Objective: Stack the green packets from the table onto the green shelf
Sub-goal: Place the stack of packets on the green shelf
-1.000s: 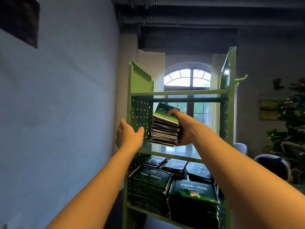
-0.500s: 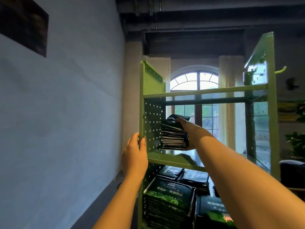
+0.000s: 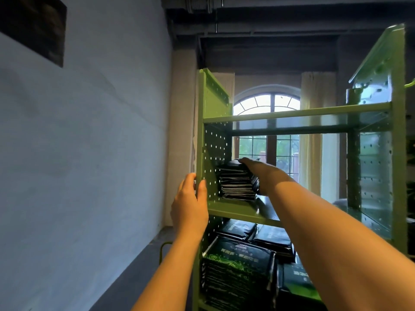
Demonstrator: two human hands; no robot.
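Bracing at the front, the left hand (image 3: pixel 190 207) has its fingers and thumb curled round the front edge of the shelf's (image 3: pixel 292 113) left side panel (image 3: pixel 216 153), gripping just above the middle board (image 3: pixel 233 213). Below that board, the lower stacks (image 3: pixel 235 268) of dark green packets already pack the tier, so that level looks about done.

Further in, the right hand (image 3: pixel 258 173) reaches across with its fingers (image 3: pixel 244 161) draped over the top of a thick stack (image 3: pixel 235 185) of packets. The hand wraps the stack's right side and holds the whole bundle. The stack sits tucked into the left rear corner of the middle tier, hard by the perforated panel. Its underside looks down on the board, though I can't tell if its full weight has settled.

So this is the set-down, right at the finish. What's next, I'd say, is a clean release. That means easing the fingers off the top without dragging the upper packets, and perhaps a nudge to square the pile against the panel. Then it's back for another load, because the rest of this tier to the right is bare.

Beyond it all, the arched window (image 3: pixel 267 102) glows through the open back.
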